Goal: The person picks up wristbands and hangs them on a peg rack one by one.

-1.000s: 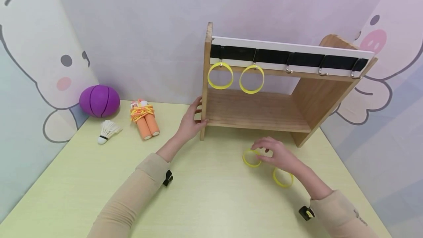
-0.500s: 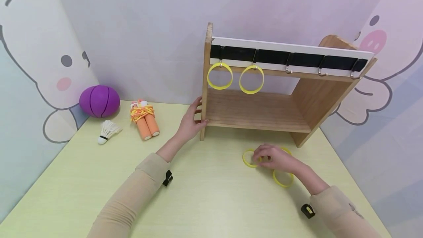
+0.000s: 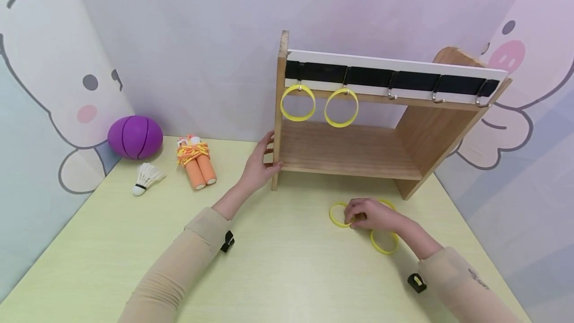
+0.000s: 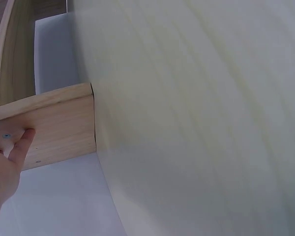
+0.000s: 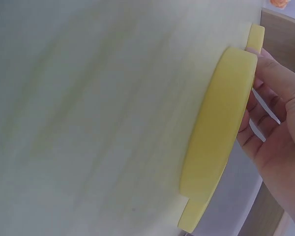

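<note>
Yellow, the nearest ring (image 3: 383, 251) lay toward the right edge of the tabletop (image 3: 287, 273). Just beyond leftward, the right hand (image 3: 373, 215) pinched another ring (image 3: 331, 217) by its rim, a sound hold; it looked light, springy. Farther, the left hand (image 3: 256, 168) spread fingers against the wooden rack (image 3: 350, 148).

No txt, nos. or brands legible in any view; dark mark (image 3: 478, 278) on R sleeve (image 3: 453, 283) too small to read.

Left hand (image 4: 6, 172) touches wooden side panel (image 4: 61, 128); pale tabletop (image 4: 187, 123) alongside.
</note>
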The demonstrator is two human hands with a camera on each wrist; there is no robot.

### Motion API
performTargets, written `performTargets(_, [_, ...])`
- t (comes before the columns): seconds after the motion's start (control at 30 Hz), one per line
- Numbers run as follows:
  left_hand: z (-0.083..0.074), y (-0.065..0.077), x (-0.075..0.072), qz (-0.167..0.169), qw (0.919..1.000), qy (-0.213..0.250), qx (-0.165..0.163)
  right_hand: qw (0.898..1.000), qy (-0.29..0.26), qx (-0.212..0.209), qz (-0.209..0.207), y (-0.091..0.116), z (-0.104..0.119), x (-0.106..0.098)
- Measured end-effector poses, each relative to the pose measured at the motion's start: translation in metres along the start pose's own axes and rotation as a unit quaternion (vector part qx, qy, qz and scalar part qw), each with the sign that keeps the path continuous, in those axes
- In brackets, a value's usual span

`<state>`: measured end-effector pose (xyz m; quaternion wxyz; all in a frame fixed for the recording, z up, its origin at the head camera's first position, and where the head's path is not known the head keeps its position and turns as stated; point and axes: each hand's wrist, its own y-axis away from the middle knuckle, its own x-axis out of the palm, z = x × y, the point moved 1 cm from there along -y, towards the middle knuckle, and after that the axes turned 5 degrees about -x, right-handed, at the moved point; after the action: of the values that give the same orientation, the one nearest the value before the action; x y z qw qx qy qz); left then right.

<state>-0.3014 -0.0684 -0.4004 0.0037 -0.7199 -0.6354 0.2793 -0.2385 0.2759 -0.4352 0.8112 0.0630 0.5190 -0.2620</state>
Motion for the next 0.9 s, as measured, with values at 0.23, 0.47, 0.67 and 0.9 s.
performTargets(0.23, [0.002, 0.0, 0.0, -0.003, 1.0, -0.004, 0.002, 1.0, -0.007, 0.009, 0.007, -0.001, 0.0, 0.0])
performTargets(0.47, [0.004, -0.001, 0.001, -0.003, 1.0, -0.007, 0.002, 1.0, -0.001, 0.015, -0.001, 0.0, 0.005, -0.005])
performTargets(0.67, [0.004, -0.001, 0.001, -0.002, 1.0, -0.004, -0.002, 0.999, 0.003, 0.031, -0.024, 0.0, 0.013, -0.014])
performTargets(0.9, [0.004, -0.001, 0.0, 0.0, 1.0, -0.001, 0.0, 0.996, -0.013, 0.082, -0.028, -0.003, 0.022, -0.025])
